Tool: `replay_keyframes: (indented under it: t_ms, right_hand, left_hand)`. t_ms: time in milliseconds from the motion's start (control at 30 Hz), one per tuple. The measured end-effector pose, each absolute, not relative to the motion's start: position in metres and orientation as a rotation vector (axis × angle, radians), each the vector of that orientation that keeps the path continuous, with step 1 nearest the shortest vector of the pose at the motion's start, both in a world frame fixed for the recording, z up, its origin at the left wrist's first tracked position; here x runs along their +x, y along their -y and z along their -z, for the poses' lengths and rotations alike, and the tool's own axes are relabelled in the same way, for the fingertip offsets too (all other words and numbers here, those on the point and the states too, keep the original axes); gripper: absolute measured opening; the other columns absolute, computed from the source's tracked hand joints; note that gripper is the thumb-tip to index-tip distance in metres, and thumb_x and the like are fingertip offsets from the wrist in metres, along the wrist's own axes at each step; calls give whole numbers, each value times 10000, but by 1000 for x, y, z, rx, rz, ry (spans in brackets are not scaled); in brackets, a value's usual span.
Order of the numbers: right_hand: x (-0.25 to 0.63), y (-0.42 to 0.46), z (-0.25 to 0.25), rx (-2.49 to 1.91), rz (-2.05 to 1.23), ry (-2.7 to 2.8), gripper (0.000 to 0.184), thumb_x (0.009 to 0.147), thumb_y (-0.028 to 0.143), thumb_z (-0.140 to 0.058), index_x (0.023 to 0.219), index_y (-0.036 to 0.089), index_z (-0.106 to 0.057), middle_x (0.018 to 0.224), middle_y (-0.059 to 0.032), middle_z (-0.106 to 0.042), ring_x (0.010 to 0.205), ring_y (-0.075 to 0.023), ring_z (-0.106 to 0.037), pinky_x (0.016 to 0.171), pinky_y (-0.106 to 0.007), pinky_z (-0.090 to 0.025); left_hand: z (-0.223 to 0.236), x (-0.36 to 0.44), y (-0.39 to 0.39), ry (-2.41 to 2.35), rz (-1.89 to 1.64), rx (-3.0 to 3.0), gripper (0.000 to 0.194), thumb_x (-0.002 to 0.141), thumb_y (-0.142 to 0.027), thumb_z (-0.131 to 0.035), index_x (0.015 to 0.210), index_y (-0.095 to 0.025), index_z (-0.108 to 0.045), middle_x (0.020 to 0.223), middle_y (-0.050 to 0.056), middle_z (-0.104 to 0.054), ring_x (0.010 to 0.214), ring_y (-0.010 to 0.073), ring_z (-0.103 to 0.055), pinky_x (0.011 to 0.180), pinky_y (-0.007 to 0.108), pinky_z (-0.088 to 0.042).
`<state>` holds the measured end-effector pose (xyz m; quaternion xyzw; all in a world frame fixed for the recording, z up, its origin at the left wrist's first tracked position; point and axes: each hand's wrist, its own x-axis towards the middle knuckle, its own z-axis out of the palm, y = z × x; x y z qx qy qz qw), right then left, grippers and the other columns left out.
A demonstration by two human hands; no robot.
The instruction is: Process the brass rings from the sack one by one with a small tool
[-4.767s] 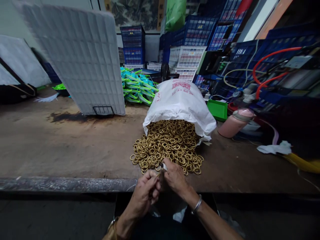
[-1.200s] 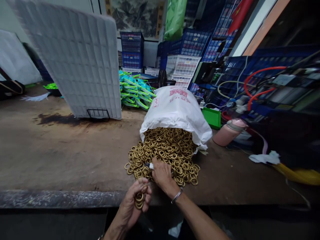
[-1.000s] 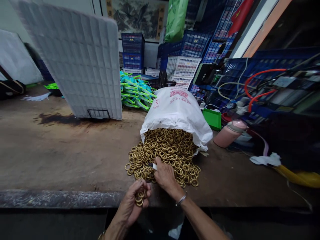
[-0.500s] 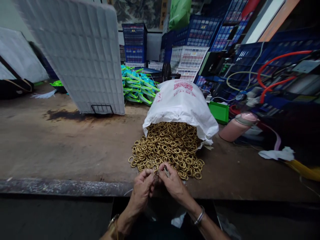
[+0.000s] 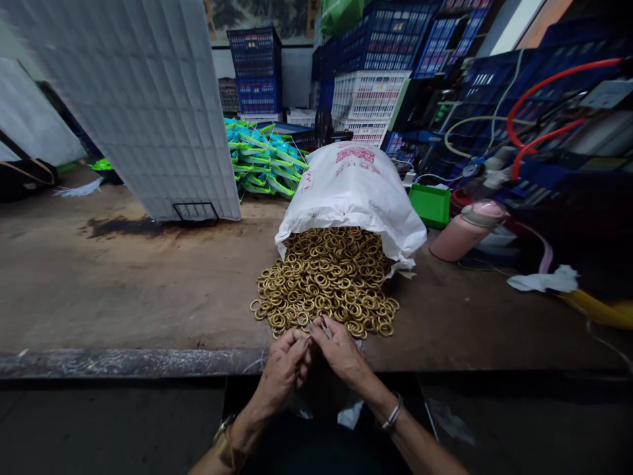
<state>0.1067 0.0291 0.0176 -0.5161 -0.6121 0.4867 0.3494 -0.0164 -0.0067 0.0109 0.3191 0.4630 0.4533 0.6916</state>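
A pile of brass-coloured rings [image 5: 326, 284] spills from the open mouth of a white sack [image 5: 346, 191] onto the table. Just in front of the pile, at the table's edge, my left hand [image 5: 287, 363] is closed in a pinch; what its fingertips hold is too small to make out. My right hand [image 5: 341, 353] meets it fingertip to fingertip. Between its thumb and fingers sits a small metal tool [image 5: 326, 328] with a narrow dark tip, its kind unclear. Several rings lie right beyond the fingertips.
A tall white padded panel [image 5: 173, 119] stands on the wooden table [image 5: 148, 290] at left. Behind it lie green and blue plastic pieces [image 5: 267, 161]. At right are a green tray [image 5: 429, 204], a pink bottle [image 5: 467, 231] and red hoses [image 5: 517, 132]. Crates [image 5: 370, 95] are stacked behind.
The camera view has shifted, so the table and sack appear slightly higher and further left. Both hands stay together at the pile's front, fingers still closed, with only slight finger movement.
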Motion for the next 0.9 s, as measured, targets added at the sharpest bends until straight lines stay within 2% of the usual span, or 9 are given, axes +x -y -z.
replay_keyframes:
  t_ms: [100,233,400,500,700,900]
  right_hand:
    - [109,-30,-14,-1314,-1285,1579,252,805,391,-397,657,189,-426,603,46,-413,571,-96,-386,553,-210,-338]
    - [112,-29,-9,-1385,-1119,1681,256,830,354,-356,649,192,-438,581,40,-437,554,-101,-406,532,-209,-314]
    - [115,-21,-9,-1465,-901,2014,126,771,162,-398,713,193,-505,602,15,-540,544,-105,-447,527,-209,-274]
    - [115,-18,-9,-1487,-818,2133,164,714,81,-399,758,194,-510,640,1,-572,559,-108,-459,528,-208,-256]
    - [112,-18,-16,-1541,-715,2272,183,687,53,-401,763,183,-506,635,0,-567,558,-110,-449,522,-218,-220]
    - [112,-25,-15,-1736,-589,2386,179,724,82,-414,828,178,-524,705,-30,-617,606,-124,-513,527,-242,-201]
  left_hand:
    - [-11,-15,8,-1012,-1016,697,308,732,-466,-550,685,-182,-441,533,-70,-439,369,27,-319,351,147,-213]
    - [-12,-14,9,-1034,-1029,738,298,755,-456,-530,695,-182,-431,548,-68,-444,379,25,-326,359,144,-225]
    - [-18,-14,9,-1075,-1041,794,309,751,-467,-526,693,-183,-420,543,-71,-439,374,25,-314,358,146,-225]
    - [-20,-13,8,-1119,-1031,810,328,716,-487,-555,699,-185,-428,535,-70,-446,368,29,-315,358,153,-217]
    - [-14,-14,8,-1131,-1092,904,321,723,-473,-554,664,-175,-451,532,-62,-448,406,40,-337,396,166,-250]
    - [-20,-20,20,-1061,-1058,917,322,743,-451,-552,648,-164,-443,520,-61,-434,411,33,-324,394,158,-240]
